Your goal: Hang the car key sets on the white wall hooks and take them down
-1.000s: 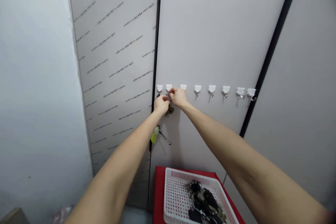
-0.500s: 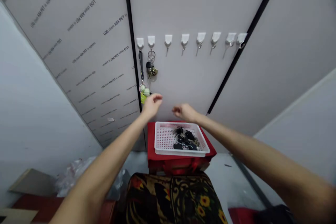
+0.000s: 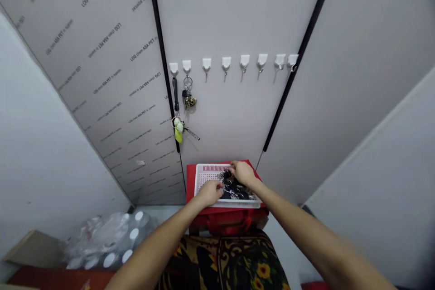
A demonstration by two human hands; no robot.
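Observation:
A white plastic basket [image 3: 200,186] holds a pile of keys with black fobs [image 3: 234,188]. Over its front left part is my left hand [image 3: 210,192], fingers curled in at the near side of the pile. My right hand [image 3: 243,173] reaches in from the back right, its fingertips pinched together at the far end of the same pile. What either hand's fingers hold, if anything, is too small to make out. On the wall above, a key ring with keys [image 3: 189,99] and a black strap with green charms [image 3: 178,124] hang from the two leftmost hooks.
Further white adhesive hooks [image 3: 244,61] run rightward along the wall. The basket rests on a red bag [image 3: 190,183]. A flower-patterned cloth [image 3: 234,258] lies in front. Plastic-wrapped bottles [image 3: 108,240] and a cardboard piece [image 3: 36,249] stand at lower left.
Both hands have come down from in front of the wall into the basket. The strap with green charms, earlier beside my left hand, now hangs apart from it. The view has shifted slightly.

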